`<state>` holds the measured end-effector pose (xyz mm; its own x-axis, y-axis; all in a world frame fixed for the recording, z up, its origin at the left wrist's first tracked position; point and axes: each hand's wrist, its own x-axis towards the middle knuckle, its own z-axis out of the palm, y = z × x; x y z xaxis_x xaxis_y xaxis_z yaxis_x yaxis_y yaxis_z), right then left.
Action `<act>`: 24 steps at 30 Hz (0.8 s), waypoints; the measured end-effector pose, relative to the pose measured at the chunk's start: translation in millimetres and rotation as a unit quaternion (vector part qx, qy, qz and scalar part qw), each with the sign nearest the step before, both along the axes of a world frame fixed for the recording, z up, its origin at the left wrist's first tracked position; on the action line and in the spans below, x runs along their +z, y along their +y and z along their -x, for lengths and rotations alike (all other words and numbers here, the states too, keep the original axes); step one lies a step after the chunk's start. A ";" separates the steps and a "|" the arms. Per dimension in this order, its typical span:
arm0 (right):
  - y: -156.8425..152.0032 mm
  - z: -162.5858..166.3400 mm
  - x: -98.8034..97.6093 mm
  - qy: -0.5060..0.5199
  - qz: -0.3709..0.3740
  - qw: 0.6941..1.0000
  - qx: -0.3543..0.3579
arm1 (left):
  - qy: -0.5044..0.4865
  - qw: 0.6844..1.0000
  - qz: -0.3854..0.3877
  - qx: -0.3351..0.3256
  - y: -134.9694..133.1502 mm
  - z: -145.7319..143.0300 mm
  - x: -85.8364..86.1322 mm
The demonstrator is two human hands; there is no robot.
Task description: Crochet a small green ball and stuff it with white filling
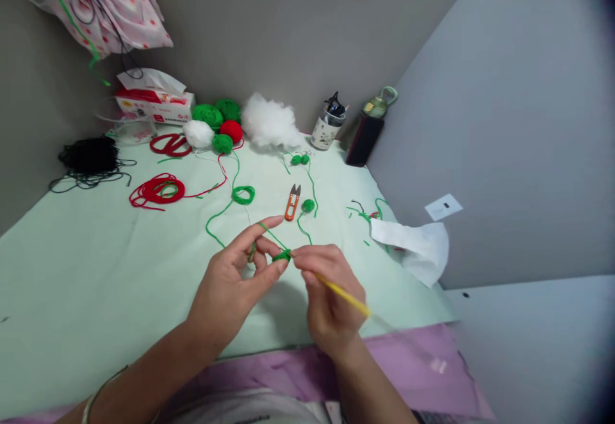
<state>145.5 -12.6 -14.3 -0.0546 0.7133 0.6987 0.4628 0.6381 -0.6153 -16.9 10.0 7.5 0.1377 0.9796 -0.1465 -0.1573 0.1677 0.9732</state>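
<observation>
Between the thumb and fingers of my left hand [235, 277] is a small green crochet piece [281, 255]. Green yarn [273, 235] runs from it up over my raised left index finger. My right hand [331, 296] grips a crochet hook [343, 294] by its yellow handle, with its tip end at the green piece. The hook's far end is blurred, and its tip is hidden by fingers. Just beyond my hands lie orange thread snips [291, 205] and a small green crocheted ball [308, 206] with a yarn tail.
Yarn balls [207, 116], white stuffing [270, 122], a tissue box [156, 105] and a pen cup [327, 128] line the back. Red-handled scissors [170, 145], red cord [158, 190] and black yarn [90, 156] lie left. A dark bottle [366, 136] and white paper [423, 251] are right.
</observation>
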 end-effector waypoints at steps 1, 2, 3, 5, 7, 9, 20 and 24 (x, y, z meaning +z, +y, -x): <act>-1.8 0.4 -3.0 -0.049 -0.020 0.998 -0.016 | -0.053 0.998 0.031 -0.017 0.5 0.1 -0.4; -3.3 0.7 -5.3 -0.086 -0.039 0.995 -0.032 | -0.108 0.991 0.067 -0.037 1.1 0.5 -0.7; -4.4 0.8 -6.5 -0.109 -0.053 0.992 -0.040 | -0.160 0.980 0.105 -0.057 1.9 1.2 -0.8; -4.8 0.3 -5.4 -0.084 -0.051 0.995 -0.032 | -0.232 0.955 0.166 -0.076 4.2 3.8 -0.7; -2.5 -0.6 -0.2 0.031 -0.011 0.999 -0.018 | -0.261 0.945 0.186 -0.065 6.9 7.0 -0.2; 1.7 -0.8 6.0 0.180 0.056 0.982 0.008 | -0.260 0.949 0.173 -0.046 8.6 8.8 0.7; 13.1 3.3 1.7 0.332 0.197 0.915 0.113 | -0.190 0.971 0.113 -0.091 0.6 2.0 -0.9; 11.7 3.2 2.2 0.328 0.209 0.916 0.102 | -0.180 0.973 0.109 -0.099 1.3 2.8 -1.4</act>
<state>142.3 -0.9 -12.1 0.1167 0.9475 0.2977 -0.1963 0.3158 -0.9283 -19.7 11.3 6.1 0.4012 0.8796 -0.2558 -0.4253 0.4261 0.7985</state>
